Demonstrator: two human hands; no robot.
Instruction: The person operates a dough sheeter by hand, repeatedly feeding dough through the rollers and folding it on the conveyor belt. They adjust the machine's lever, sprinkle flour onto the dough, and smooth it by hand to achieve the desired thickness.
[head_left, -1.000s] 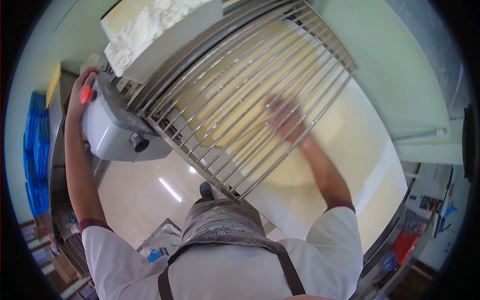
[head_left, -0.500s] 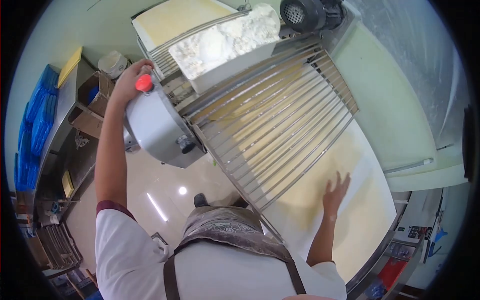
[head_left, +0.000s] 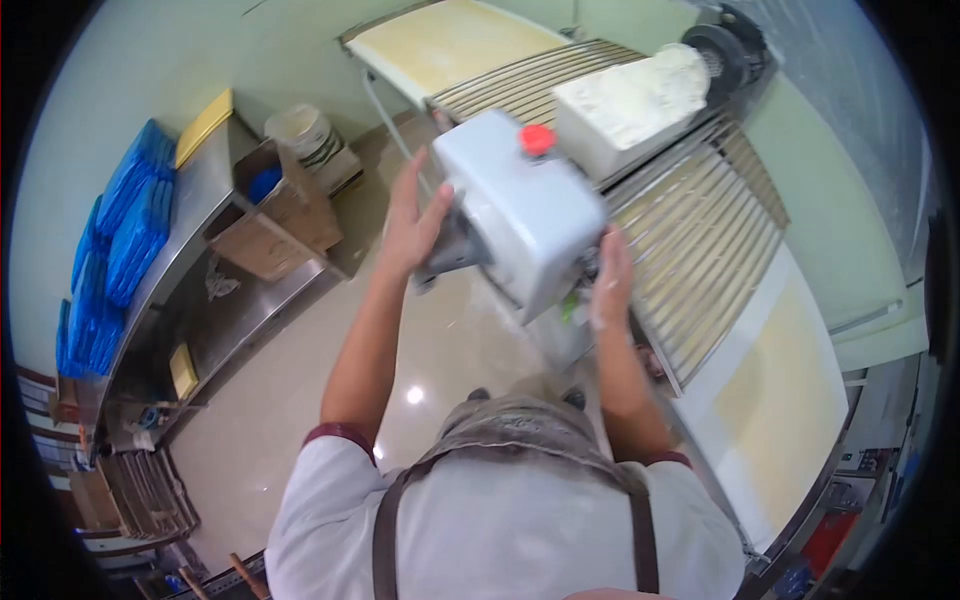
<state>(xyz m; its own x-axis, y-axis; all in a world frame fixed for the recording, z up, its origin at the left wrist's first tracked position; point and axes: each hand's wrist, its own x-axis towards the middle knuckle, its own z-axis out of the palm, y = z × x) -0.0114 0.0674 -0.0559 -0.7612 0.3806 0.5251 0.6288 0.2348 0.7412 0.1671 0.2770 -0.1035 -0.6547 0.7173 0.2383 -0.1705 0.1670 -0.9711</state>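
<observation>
A dough sheeter's pale grey side housing (head_left: 520, 190) with a red button (head_left: 537, 140) on top stands between my two hands. On its left side my left hand (head_left: 408, 225) is open, thumb and fingers spread, just above a grey lever handle (head_left: 455, 255). My right hand (head_left: 612, 285) reaches up along the other side with fingers stretched out, right at the dark knob (head_left: 590, 262) there. Behind the housing sits a white bin of flour (head_left: 640, 105). A sheet of pale yellow dough (head_left: 775, 385) lies on the white belt (head_left: 715, 425), partly beneath the metal guard grid (head_left: 700, 270).
More dough (head_left: 450, 40) covers the far belt. To the left, a steel table (head_left: 190, 230) bears blue wrapped packs (head_left: 140, 240) and a yellow slab (head_left: 204, 128). A cardboard box (head_left: 285, 230) and a white bucket (head_left: 300, 130) stand beside it. Tiled floor (head_left: 400, 440) lies between.
My left hand has left the housing top near the red button and come down by the lever. My right hand has moved from over the dough to the housing's side. The view has turned left.
</observation>
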